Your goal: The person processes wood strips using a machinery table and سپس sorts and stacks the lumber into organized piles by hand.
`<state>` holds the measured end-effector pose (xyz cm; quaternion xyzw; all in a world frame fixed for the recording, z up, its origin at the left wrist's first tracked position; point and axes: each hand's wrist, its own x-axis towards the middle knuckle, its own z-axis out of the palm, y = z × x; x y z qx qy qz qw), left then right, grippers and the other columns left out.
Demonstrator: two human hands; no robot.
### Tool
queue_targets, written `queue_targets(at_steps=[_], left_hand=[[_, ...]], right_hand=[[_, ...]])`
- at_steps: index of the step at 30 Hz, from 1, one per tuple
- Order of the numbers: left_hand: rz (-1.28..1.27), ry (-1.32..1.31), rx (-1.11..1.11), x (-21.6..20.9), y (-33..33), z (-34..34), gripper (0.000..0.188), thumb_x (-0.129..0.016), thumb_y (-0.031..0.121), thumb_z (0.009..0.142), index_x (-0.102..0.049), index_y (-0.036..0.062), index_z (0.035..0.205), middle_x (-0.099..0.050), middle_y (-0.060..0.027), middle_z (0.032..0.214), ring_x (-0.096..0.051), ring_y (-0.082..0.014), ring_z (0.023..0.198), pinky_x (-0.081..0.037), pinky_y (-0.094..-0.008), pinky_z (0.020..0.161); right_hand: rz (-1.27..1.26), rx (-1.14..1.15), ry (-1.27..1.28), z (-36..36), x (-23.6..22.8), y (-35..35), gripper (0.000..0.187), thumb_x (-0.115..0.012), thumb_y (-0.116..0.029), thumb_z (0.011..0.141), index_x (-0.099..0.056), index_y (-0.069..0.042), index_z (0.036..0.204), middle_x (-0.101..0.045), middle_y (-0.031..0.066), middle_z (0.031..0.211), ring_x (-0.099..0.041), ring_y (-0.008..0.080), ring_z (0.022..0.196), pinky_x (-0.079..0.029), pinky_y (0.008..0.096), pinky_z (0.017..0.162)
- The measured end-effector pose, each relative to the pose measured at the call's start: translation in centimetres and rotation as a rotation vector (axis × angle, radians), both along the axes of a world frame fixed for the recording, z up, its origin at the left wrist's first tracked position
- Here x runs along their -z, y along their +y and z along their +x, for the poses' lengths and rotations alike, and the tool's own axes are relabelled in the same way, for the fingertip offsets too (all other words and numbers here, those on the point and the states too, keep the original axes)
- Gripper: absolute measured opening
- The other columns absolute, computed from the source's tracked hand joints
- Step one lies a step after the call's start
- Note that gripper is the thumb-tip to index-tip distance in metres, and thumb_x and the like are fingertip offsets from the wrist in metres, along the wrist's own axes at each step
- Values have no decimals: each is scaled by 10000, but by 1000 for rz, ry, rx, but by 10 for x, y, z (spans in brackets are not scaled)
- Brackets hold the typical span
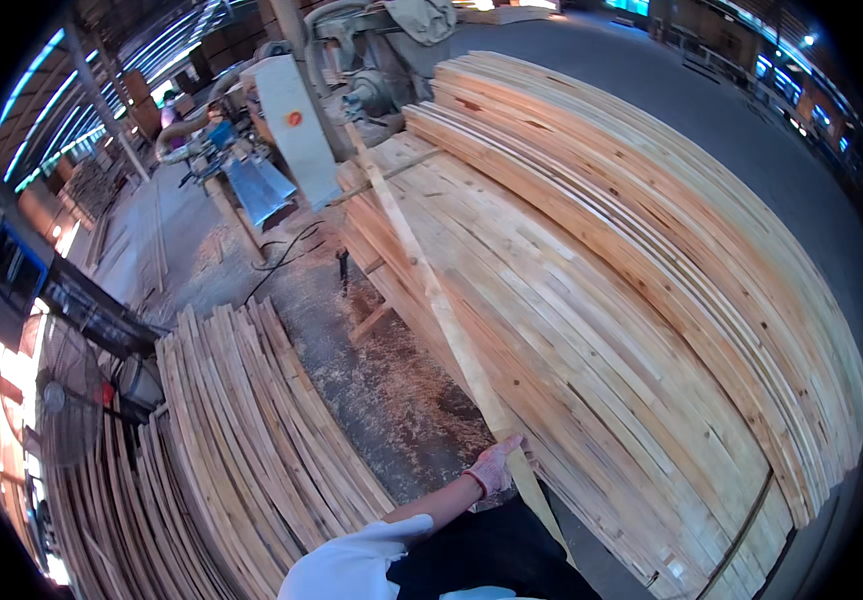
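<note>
wooden strip (pixel 448 322), one; left hand (pixel 493 471), one, gripping it

Workshop surroundings. Upper centre: a pale upright cabinet (pixel 291 150) bearing a red-orange switch (pixel 294 119); behind it, a grey machine (pixel 369 92) with a cloth (pixel 419 18) draped over its top. Left of the cabinet: a blue-and-silver metal plate (pixel 259 190) and a curved hose (pixel 183 128). Wood shavings (pixel 406 400) litter the floor (pixel 601 75), where a black cable (pixel 289 250) lies. Far left: a dark, blue-edged panel (pixel 17 265) and a mesh-guarded fan (pixel 63 385).
</note>
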<state>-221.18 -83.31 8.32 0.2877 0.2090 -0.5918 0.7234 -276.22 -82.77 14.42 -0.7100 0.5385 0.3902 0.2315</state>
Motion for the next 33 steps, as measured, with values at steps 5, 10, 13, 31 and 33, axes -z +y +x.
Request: queue_targets(at_steps=[5, 10, 13, 31, 33], left_hand=[[-257, 130, -150, -1, 36, -18, 186, -612, 187, 861, -578, 62, 994, -601, -88, 871, -588, -278, 874, -475, -498, 883], [-288, 172, -291, -1, 39, -39, 202, -607, 198, 858, -583, 55, 999, -611, -101, 873, -587, -308, 869, -474, -510, 868], [-98, 103, -381, -16, 31, -14, 186, -605, 199, 857, -596, 53, 971, -632, -103, 878, -605, -313, 852, -498, -487, 829], [23, -591, 151, -70, 91, 109, 348, -591, 273, 857, -617, 2, 1072, -677, -136, 965, -672, -260, 854, -553, -375, 773], [67, -574, 4, -73, 91, 139, 390, -601, 294, 849, -594, 6, 1112, -670, -134, 992, -665, -268, 880, -547, -384, 788]], right_hand=[[-140, -100, -39, -3, -4, -44, 623, -531, -576, 787, -548, -118, 1210, -625, 182, 1093, -584, 349, 1035, -467, 456, 846], [-148, -303, -173, 16, -40, -113, 630, -488, -557, 850, -557, -19, 1170, -642, 161, 1005, -605, 289, 945, -488, 393, 800], [-154, -408, -262, 49, -60, -140, 649, -462, -546, 887, -563, 41, 1147, -652, 149, 952, -618, 253, 891, -500, 356, 772], [238, 295, -528, 204, -174, -101, 650, -519, -579, 850, -555, -53, 1230, -586, 208, 1181, -526, 347, 1149, -404, 404, 970], [163, 258, -631, 245, -133, -106, 566, -614, -535, 777, -640, -48, 1063, -651, 174, 938, -619, 281, 943, -472, 376, 808]])
